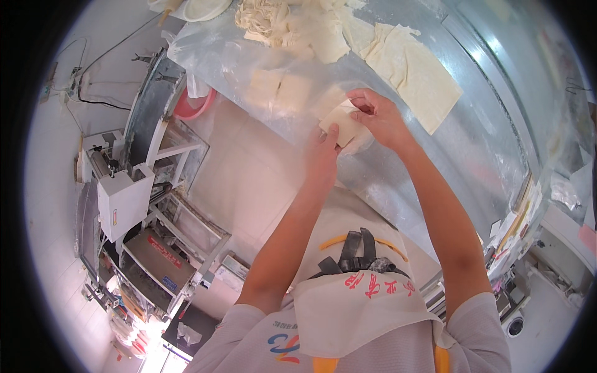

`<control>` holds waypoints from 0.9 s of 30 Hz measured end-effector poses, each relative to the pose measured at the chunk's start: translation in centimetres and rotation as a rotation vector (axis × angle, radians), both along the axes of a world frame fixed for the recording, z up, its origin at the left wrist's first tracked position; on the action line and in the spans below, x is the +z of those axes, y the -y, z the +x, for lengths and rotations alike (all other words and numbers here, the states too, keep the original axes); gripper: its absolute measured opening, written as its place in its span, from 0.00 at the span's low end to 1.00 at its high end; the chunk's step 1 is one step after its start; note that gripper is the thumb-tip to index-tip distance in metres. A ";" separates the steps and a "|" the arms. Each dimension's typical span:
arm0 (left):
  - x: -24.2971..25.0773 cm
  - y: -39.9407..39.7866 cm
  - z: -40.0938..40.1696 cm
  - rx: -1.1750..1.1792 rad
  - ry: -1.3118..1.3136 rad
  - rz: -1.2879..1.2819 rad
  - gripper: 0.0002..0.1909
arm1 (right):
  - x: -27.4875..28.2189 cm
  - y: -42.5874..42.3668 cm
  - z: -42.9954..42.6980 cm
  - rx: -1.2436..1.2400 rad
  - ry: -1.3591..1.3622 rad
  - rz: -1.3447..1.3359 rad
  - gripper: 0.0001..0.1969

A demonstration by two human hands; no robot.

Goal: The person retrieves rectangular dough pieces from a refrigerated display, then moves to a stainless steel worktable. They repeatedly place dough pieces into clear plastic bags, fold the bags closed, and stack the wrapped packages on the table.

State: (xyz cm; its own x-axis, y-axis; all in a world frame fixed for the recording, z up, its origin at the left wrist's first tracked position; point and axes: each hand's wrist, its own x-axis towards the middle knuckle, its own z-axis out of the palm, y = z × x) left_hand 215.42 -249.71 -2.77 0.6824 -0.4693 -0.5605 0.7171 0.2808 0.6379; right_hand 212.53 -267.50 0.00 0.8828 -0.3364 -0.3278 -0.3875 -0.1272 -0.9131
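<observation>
Between my two hands is a small stack of square dough wrappers (343,123), over a clear plastic bag at the metal table's edge. My left hand (329,144) grips its lower left side, thumb on top. At its upper right corner, my right hand (375,114) pinches the stack's edge with thumb and fingers. Left of the hands, blocks of pale wrappers (280,88) lie under hazy clear plastic. A wide folded dough sheet (410,74) rests to the upper right, and a heap of dough strips (263,21) lies at the far side.
The metal table (471,154) extends right, with a raised rim beyond it. A pink basin (196,105) stands left of the table. Further left is a white machine (126,196) with rollers, beside metal frames. Papers and bags crowd the right side.
</observation>
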 end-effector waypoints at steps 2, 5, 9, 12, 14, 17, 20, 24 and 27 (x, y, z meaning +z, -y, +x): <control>-1.3 0.3 -0.3 -0.021 0.056 0.077 0.19 | -0.7 0.3 -0.4 0.039 -0.054 -0.075 0.19; -2.6 -0.3 -1.4 -0.164 0.038 0.291 0.19 | -1.0 0.2 -2.0 0.110 -0.176 -0.178 0.20; -0.4 0.5 -2.3 -0.158 -0.021 0.343 0.20 | -1.8 0.2 -3.4 0.084 -0.225 -0.185 0.21; -0.3 1.0 -2.0 -0.144 0.051 0.396 0.19 | -1.9 0.3 -2.7 0.040 -0.138 -0.202 0.19; -0.3 1.4 -1.4 -0.181 0.080 0.439 0.18 | -2.0 0.1 -2.1 0.005 -0.103 -0.222 0.17; -0.4 2.0 -1.0 -0.197 0.113 0.536 0.17 | -2.8 0.2 -1.6 -0.024 -0.104 -0.251 0.16; -0.6 2.0 -0.6 -0.230 0.157 0.591 0.18 | -3.1 0.1 -1.4 -0.034 -0.108 -0.275 0.14; -0.8 1.9 -0.3 -0.309 0.206 0.639 0.19 | -3.7 -0.4 -0.9 -0.092 -0.135 -0.313 0.13; -0.5 1.4 0.0 -0.399 0.341 0.732 0.17 | -5.0 -0.6 -1.1 -0.162 -0.066 -0.463 0.12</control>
State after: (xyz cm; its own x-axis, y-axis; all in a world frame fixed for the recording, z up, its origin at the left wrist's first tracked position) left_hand 215.40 -251.07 -3.23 0.7290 -0.3117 -0.6094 0.4135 -0.5089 0.7550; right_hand 211.40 -266.93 -4.98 0.7897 -0.5909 -0.1648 -0.4909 -0.4475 -0.7475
